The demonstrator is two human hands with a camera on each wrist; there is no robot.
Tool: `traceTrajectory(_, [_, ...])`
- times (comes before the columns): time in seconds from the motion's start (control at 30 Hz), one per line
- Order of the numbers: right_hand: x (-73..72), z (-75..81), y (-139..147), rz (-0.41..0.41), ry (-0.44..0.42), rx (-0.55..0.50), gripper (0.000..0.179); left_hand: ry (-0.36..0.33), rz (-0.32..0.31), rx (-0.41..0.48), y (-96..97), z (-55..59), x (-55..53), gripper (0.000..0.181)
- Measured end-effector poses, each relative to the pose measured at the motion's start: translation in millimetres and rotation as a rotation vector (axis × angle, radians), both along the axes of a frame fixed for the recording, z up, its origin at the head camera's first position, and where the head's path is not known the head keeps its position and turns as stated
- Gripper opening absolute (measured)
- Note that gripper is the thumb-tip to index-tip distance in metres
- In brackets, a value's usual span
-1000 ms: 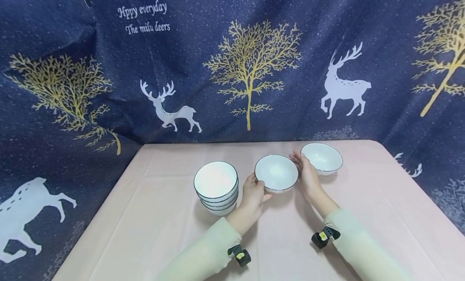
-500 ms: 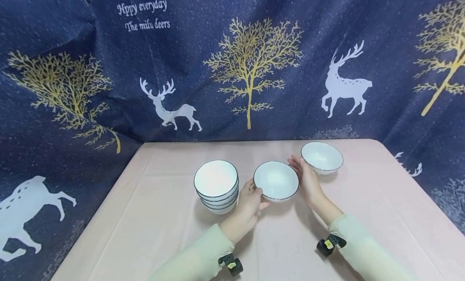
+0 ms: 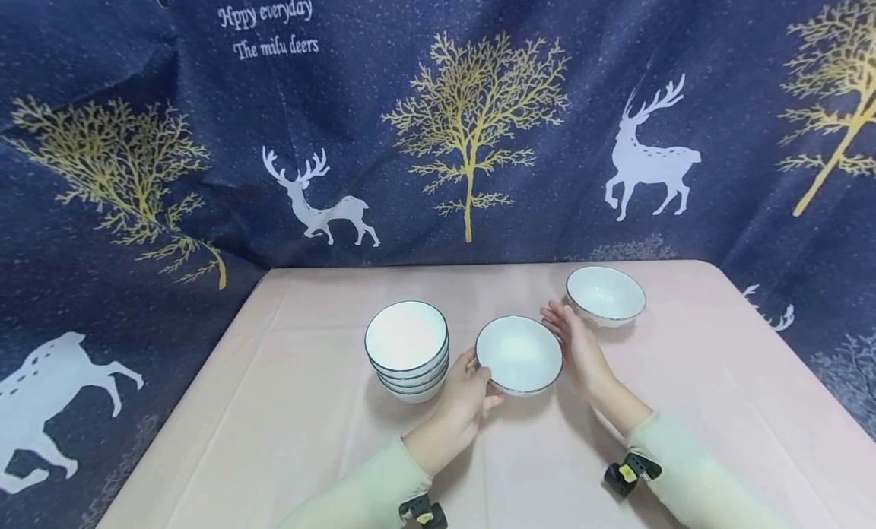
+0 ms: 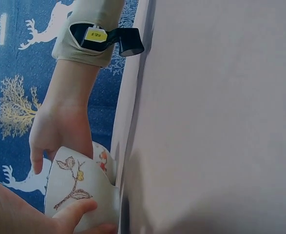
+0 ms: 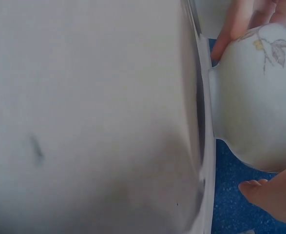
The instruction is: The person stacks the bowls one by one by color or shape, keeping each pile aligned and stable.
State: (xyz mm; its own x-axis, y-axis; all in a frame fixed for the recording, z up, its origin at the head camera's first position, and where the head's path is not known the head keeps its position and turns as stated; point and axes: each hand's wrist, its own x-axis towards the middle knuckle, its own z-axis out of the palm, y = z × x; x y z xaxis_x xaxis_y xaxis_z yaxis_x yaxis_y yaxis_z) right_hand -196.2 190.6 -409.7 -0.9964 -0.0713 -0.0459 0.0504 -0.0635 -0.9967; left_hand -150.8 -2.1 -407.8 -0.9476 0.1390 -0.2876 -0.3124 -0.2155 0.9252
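Observation:
In the head view a white bowl [image 3: 518, 354] with a dark rim is at the middle of the table. My left hand [image 3: 455, 403] grips its left side, thumb at the rim and fingers lower down. My right hand [image 3: 580, 354] stands along the bowl's right side with its fingers extended. The right wrist view shows a gap between that hand [image 5: 276, 195] and the bowl [image 5: 259, 107]. A leaf-and-branch pattern decorates the outside of the bowl [image 4: 72, 190] in the left wrist view. Whether its foot touches the table is hard to tell.
Left of my left hand stands a stack of several matching bowls [image 3: 407, 339]. Another bowl [image 3: 605, 293] sits at the back right, just beyond my right fingertips. A pink cloth covers the table [image 3: 274, 407]; a dark blue curtain [image 3: 424, 210] hangs behind it.
The held bowl and my left hand have come nearer to the table's front. My right hand has shifted slightly the same way. The stack and the back-right bowl have stayed put.

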Motion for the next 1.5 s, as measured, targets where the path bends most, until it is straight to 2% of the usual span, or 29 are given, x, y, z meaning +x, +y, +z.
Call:
traceTrajectory(0.23, [2.9,-0.9,-3,0.019,-0.010,-0.026,0.072,-0.010,0.003,0.011,-4.1,-0.9,4.5,0.060])
traceTrajectory(0.5, [5.8,-0.9,-6,0.018,-0.004,-0.010,0.070,-0.024,0.028,0.002,-8.2,-2.8,4.7,0.058])
traceTrajectory(0.63, [5.9,-2.3,-7,0.031,-0.009,-0.036,0.071,-0.028,0.029,0.003,-9.4,-3.6,4.2,0.058])
traceTrajectory(0.87, [7.3,-8.0,-6,0.018,0.029,-0.063,0.082,-0.026,-0.003,0.000,-10.8,-6.6,5.4,0.056])
traceTrajectory(1.1, [7.0,-10.7,0,0.006,0.026,-0.061,0.080,-0.026,-0.015,0.053,-12.7,-9.0,7.7,0.056])
traceTrajectory(1.3, [5.9,-4.3,12,0.028,0.022,-0.040,0.079,-0.052,-0.032,0.093,-15.1,-12.6,8.4,0.057])
traceTrajectory(1.5, [3.0,8.4,22,0.043,0.027,-0.027,0.073,-0.033,-0.055,0.127,-19.1,-13.5,8.4,0.058])
